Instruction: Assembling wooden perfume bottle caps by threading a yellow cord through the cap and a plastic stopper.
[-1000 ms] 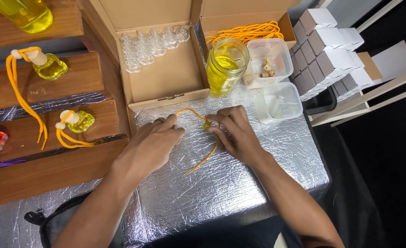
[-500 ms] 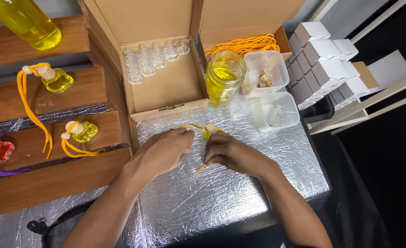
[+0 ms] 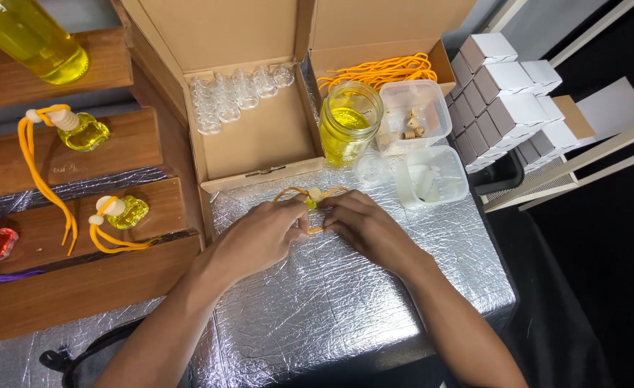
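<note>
Orange cord (image 3: 288, 192), yellow jar (image 3: 347, 123), silver quilted table cover (image 3: 346, 294), white boxes (image 3: 507, 86)

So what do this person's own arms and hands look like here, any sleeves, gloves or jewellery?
Both forearms are bare all the way to the bottom edge of the picture, so no sleeves show. The left hand and the right hand wear no gloves. No watch, bracelet or ring can be seen on either, though the fingertips are partly hidden where the hands meet.

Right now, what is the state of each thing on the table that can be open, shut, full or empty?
Left box: open, part filled with bottles.
Right box: open, holds orange cord.
Jar: lidless, yellow liquid inside.
Upper tub: open, holds stoppers.
Small bottle: between both hands, corded.
</note>
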